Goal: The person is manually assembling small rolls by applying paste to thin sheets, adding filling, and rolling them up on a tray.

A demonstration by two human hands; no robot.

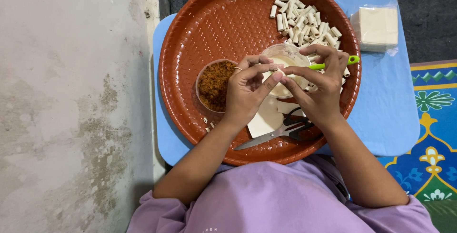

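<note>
My left hand (245, 90) and my right hand (320, 83) meet over a round woven red-brown tray (190, 28). Together their fingertips pinch a small white dough roll (278, 72). Under the hands stands a clear bowl of pale liquid (285, 52) with a green-handled utensil (352, 60) lying across it. Left of it sits a small bowl of brown crumbly filling (213, 84). Several finished white rolls (304, 21) are piled at the tray's far right. A flat white wrapper sheet (265, 121) and black-handled scissors (278, 133) lie near my wrists.
The tray rests on a blue mat (390, 109). A stack of white wrapper sheets in clear plastic (376, 27) lies on the mat at the upper right. A stained concrete floor (71, 104) lies to the left; a patterned blue carpet (433, 133) lies to the right.
</note>
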